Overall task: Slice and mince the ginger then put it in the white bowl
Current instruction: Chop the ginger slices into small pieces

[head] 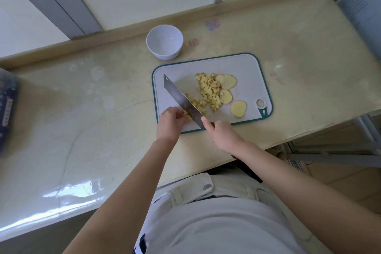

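Mincing stage, pretty clearly. The cleaver (181, 99) is gripped at the handle by the right hand (220, 132), with the blade laid diagonally across the near-left part of the cutting board (247, 68). A small clump of ginger bits (186, 114) is pinched against the blade by the curled fingers of the left hand (169, 118). Whether those bits are being steadied for a cut or wiped off the steel can't really be told from this angle. The hands are set close together, one on each side of the blade.

The bulk of the diced ginger (208, 88) is heaped mid-board, just right of the blade. A few round slices (226, 81) are seen uncut along the pile's right edge, with one more slice (238, 108) lying apart near the board's hanging hole. The white bowl (164, 41) is parked just beyond the board's far-left corner, and nothing is seen in it yet.

So roughly halfway, it'd be judged. Those slices have to be chopped down first, the coarse dice probably gone over again, and only then can everything be scraped up and carried to the bowl. Fingertips should be tucked back, given how near the edge they are.
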`<state>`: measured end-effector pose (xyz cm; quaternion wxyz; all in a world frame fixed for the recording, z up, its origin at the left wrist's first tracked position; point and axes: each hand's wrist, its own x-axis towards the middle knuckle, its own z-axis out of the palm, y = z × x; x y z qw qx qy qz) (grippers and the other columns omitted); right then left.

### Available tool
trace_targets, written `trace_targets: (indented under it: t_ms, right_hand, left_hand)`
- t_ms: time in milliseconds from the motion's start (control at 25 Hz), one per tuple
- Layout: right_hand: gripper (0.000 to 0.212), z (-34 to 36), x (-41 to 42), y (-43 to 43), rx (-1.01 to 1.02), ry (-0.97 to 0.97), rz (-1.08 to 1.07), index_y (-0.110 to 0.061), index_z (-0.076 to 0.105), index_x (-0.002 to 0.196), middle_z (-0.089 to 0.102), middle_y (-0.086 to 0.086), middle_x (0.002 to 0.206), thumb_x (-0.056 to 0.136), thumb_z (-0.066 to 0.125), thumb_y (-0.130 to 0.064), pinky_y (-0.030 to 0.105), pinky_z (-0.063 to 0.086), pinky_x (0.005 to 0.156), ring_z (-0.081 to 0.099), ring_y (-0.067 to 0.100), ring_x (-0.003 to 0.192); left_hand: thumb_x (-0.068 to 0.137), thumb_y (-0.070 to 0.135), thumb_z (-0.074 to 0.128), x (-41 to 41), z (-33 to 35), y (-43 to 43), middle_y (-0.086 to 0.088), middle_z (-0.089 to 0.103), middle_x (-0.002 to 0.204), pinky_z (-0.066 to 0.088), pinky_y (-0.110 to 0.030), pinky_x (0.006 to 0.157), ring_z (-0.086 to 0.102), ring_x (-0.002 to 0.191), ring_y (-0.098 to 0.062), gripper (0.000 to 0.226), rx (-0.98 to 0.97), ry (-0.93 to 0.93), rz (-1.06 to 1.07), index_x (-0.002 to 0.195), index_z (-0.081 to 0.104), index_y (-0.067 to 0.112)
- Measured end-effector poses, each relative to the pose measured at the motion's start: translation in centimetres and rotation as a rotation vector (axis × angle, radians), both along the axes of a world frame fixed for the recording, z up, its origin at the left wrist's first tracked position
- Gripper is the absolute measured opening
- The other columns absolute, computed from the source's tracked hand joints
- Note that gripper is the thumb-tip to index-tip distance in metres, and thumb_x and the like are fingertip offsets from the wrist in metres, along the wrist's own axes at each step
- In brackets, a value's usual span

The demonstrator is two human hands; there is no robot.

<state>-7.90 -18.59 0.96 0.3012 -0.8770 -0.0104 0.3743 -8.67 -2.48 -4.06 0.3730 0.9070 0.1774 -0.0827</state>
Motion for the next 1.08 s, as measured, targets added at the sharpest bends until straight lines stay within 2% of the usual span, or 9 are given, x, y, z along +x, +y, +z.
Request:
trace_targets:
  t_ms: [200,400,720,880,1080]
  right_hand:
    - [0.065,-1.1,0.0,-0.3,0.021,-0.01,-0.082,-0.008,0.034,0.056,0.043,0.01,0.058,0.097,0.026,-0.058,0.037,0.045,0.066,0.041,0.024,0.052]
    - [0.063,-1.1,0.5,-0.3,0.044,-0.03,-0.116,-0.008,0.035,0.06,0.04,0.009,0.061,0.096,0.025,-0.059,0.033,0.037,0.059,0.036,0.022,0.052]
    - [0.064,-0.3,0.0,-0.5,0.092,-0.083,-0.15,-0.008,0.038,0.061,0.039,0.007,0.056,0.093,0.027,-0.062,0.034,0.039,0.059,0.038,0.023,0.05]
    - [0.064,0.4,-0.7,-0.3,0.09,-0.069,-0.107,-0.008,0.042,0.062,0.043,0.01,0.057,0.094,0.028,-0.061,0.036,0.044,0.061,0.041,0.023,0.05]
    - [0.067,0.9,-1.1,0.0,0.038,-0.081,-0.046,-0.007,0.039,0.057,0.045,0.011,0.057,0.095,0.027,-0.059,0.041,0.049,0.069,0.045,0.024,0.053]
  left_hand:
    - [0.083,0.013,0.067,-0.3,-0.3,-0.1,-0.006,0.061,0.096,0.046,-0.027,0.079,0.057,0.088,-0.022,0.017,-0.003,-0.024,-0.001,0.099,0.065,0.005]
    - [0.084,0.016,0.069,-0.6,-0.1,-0.3,0.0,0.053,0.091,0.047,-0.028,0.075,0.054,0.082,-0.018,0.019,-0.053,-0.029,0.027,0.097,0.06,0.006]
    - [0.083,0.013,0.069,-0.8,0.1,0.3,-0.003,0.049,0.094,0.038,-0.019,0.073,0.048,0.078,-0.015,0.025,-0.087,-0.044,-0.017,0.104,0.058,0.007]
    - [0.085,0.011,0.065,-0.9,0.0,0.4,-0.003,0.051,0.09,0.044,-0.024,0.074,0.05,0.076,-0.016,0.011,-0.05,-0.022,-0.024,0.093,0.063,0.004]
    - [0.085,0.012,0.066,-0.5,-0.1,0.5,-0.004,0.054,0.087,0.037,-0.021,0.07,0.05,0.077,-0.017,0.009,-0.004,0.012,-0.013,0.086,0.066,0.003]
